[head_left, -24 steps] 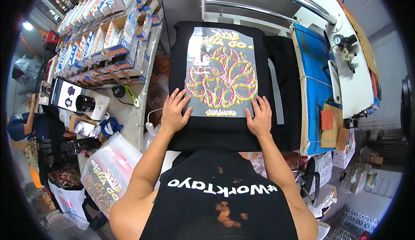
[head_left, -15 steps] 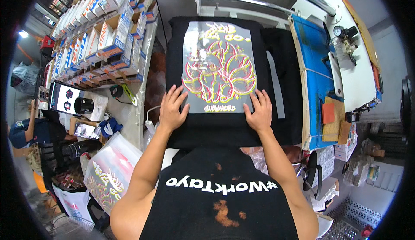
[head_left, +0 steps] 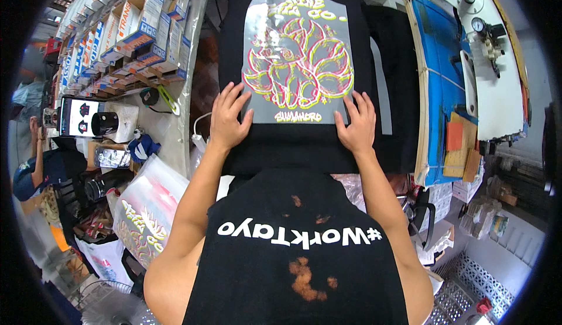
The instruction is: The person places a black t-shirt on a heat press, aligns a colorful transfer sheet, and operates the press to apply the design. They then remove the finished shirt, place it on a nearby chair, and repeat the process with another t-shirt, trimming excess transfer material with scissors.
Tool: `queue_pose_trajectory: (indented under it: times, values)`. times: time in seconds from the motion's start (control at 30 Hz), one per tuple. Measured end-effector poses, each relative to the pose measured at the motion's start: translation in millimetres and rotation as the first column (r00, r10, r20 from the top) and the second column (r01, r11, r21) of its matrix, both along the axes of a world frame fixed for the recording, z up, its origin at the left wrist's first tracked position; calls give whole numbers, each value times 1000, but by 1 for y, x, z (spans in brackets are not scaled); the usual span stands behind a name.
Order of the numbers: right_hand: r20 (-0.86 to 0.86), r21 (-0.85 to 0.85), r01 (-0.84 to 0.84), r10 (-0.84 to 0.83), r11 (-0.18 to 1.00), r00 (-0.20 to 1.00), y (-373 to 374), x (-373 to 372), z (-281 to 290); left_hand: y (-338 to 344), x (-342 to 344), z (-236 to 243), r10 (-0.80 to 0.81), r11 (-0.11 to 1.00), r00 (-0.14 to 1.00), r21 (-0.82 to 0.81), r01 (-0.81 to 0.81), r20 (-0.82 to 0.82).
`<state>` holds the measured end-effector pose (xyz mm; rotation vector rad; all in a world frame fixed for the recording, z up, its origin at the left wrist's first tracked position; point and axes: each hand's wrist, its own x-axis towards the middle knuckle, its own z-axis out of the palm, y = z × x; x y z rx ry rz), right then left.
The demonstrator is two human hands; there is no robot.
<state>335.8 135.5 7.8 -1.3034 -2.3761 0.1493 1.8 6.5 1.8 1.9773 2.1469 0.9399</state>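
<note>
A clear film sheet [head_left: 297, 67] printed with a pink, yellow and white many-tailed animal figure lies flat on a black garment [head_left: 281, 149]. The garment is spread over a flat bed in front of me. At the sheet's lower left corner, my left hand [head_left: 230, 117] lies palm down with its fingers apart. Its fingertips are by the side edge and its thumb by the lower corner. My right hand [head_left: 356, 123] mirrors it at the lower right corner, fingers also spread. Neither hand grips anything. A grey strip [head_left: 380, 85] shows on the black cloth to the right.
A heat press's blue pad [head_left: 436, 73] and white body with a gauge [head_left: 478, 25] stand at the right. Boxes [head_left: 137, 32], a tape measure [head_left: 149, 96] and a screen [head_left: 80, 117] are on the left. Another printed sheet [head_left: 153, 202] hangs lower left. Someone sits at far left.
The view has tilted, so the bed and film sit higher in the picture. Both hands stay at the sheet's lower corners. Glare on the film has faded from its upper left.
</note>
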Motion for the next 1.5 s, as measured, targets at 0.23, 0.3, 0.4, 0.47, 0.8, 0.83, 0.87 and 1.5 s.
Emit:
queue_pose_trajectory:
  times: [0.23, 0.3, 0.4, 0.47, 0.8, 0.83, 0.87, 1.5]
  values:
    - [10, -35, 15, -14, 999, 1000, 0, -1, 3, 0, 0, 1, 4, 1000, 1000, -4, -4, 21]
    - [11, -29, 8, -8, 1000, 1000, 0, -2, 4, 0, 0, 1, 9, 1000, 1000, -1, -9, 15]
    - [9, -40, 11, -11, 999, 1000, 0, -2, 6, 0, 1, 3, 11, 1000, 999, -3, -11, 30]
    - [8, -28, 4, -4, 1000, 1000, 1, -3, 7, 0, 1, 4, 15, 1000, 999, -9, -15, 33]
    - [11, -50, 19, -19, 999, 1000, 1, -4, 8, 1, 3, 8, 27, 999, 999, -42, -26, 23]
    - [9, -48, 18, -17, 999, 1000, 1, -4, 8, 1, 3, 8, 26, 999, 999, -39, -25, 25]
    - [4, -48, 18, -18, 999, 1000, 1, -4, 7, 1, 3, 8, 28, 999, 999, -41, -27, 28]
    - [-3, -11, 13, -13, 1000, 1000, 1, -2, 6, 3, 5, 11, 28, 999, 1000, -37, -28, 6]
